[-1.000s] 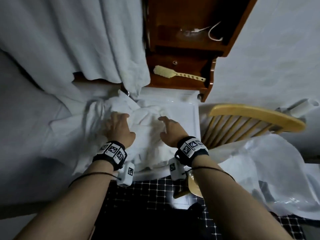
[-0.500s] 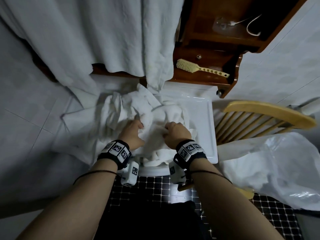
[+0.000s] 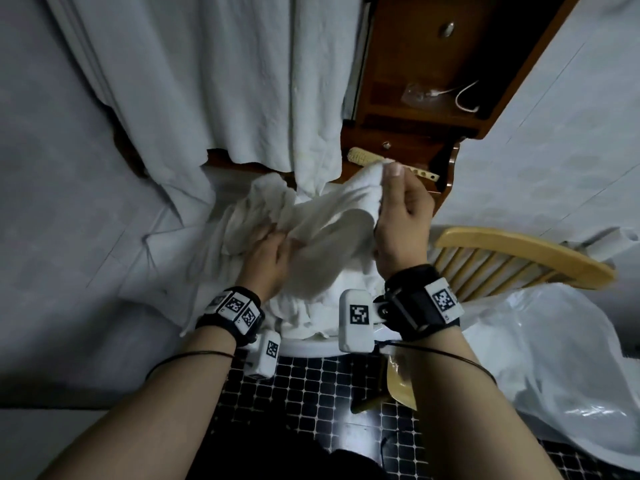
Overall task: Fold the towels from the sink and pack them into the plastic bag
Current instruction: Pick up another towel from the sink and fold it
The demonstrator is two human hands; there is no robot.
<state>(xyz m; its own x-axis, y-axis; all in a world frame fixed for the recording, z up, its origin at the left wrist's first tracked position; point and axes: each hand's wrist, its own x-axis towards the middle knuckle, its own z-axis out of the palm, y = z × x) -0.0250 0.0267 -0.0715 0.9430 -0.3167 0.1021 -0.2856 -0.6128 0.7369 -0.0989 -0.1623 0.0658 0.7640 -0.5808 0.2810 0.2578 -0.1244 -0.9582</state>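
The towel [image 3: 332,220] is a white bunch raised over the sink [image 3: 308,347], just above the middle of the view. The right hand [image 3: 401,216] pinches its upper end at 1 o'clock, thumb and fingers closed on the cloth and held up in front of the brush [image 3: 362,156]. The left hand [image 3: 272,258] grips the towel's lower end at 8 o'clock, fingers curled into the folds. Under the 2 hands a heap [image 3: 301,306] of more white towels fills the sink, and only the sink's near rim shows at 6 o'clock. Each wrist wears a black band [image 3: 419,303] with printed square markers.

The bag [image 3: 554,358], pale and crumpled, lies at 4 o'clock of the sink, just below the back rail of a wooden chair [image 3: 519,254] at 3 o'clock. The brush rests on a ledge of a dark wooden cabinet [image 3: 415,64] at 12 o'clock. A white curtain [image 3: 225,81] hangs at 11 o'clock, its hem reaching the heap. The floor [image 3: 311,393] at 6 o'clock has small black tiles.
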